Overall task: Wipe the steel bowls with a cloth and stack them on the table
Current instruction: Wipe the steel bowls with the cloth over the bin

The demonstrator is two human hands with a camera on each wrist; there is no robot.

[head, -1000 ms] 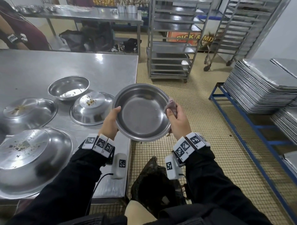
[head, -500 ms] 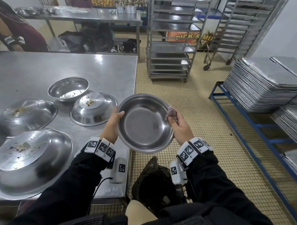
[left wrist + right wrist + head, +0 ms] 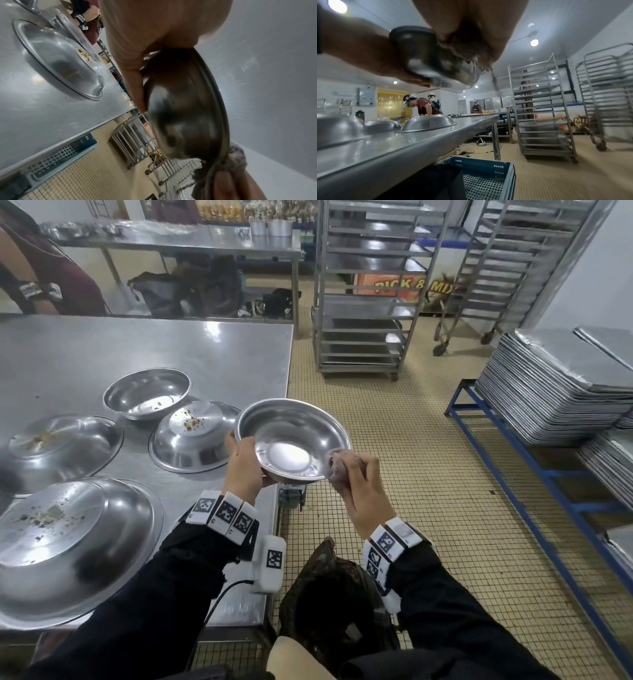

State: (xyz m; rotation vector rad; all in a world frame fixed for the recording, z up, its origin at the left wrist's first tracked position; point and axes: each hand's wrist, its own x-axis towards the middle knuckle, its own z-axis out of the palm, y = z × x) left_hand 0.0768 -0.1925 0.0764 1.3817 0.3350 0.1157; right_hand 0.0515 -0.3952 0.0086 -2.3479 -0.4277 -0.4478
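Note:
I hold a steel bowl (image 3: 291, 440) upright in the air just off the table's right edge. My left hand (image 3: 245, 462) grips its near-left rim, thumb inside, fingers under the base (image 3: 180, 102). My right hand (image 3: 356, 477) pinches a greyish-purple cloth (image 3: 337, 462) over the bowl's right rim (image 3: 453, 63); the cloth (image 3: 229, 161) wraps the rim edge. On the steel table (image 3: 102, 347) one bowl (image 3: 147, 392) sits upright with crumbs, and three more lie upside down with food bits: one (image 3: 195, 436) beside my left hand, one (image 3: 61, 450) at the left, a large one (image 3: 68, 546) nearest me.
A dark bag (image 3: 332, 594) sits on the floor below my arms and a blue crate (image 3: 481, 175) stands under the table edge. Tray racks (image 3: 373, 285) stand behind. Stacked steel trays (image 3: 555, 385) rest on a blue frame at the right. Another person (image 3: 44, 275) works at the far left.
The bowl has tipped from facing me to nearly level, open side up, and shifted toward the table edge. My right hand with the cloth slid down to the bowl's near-right rim.

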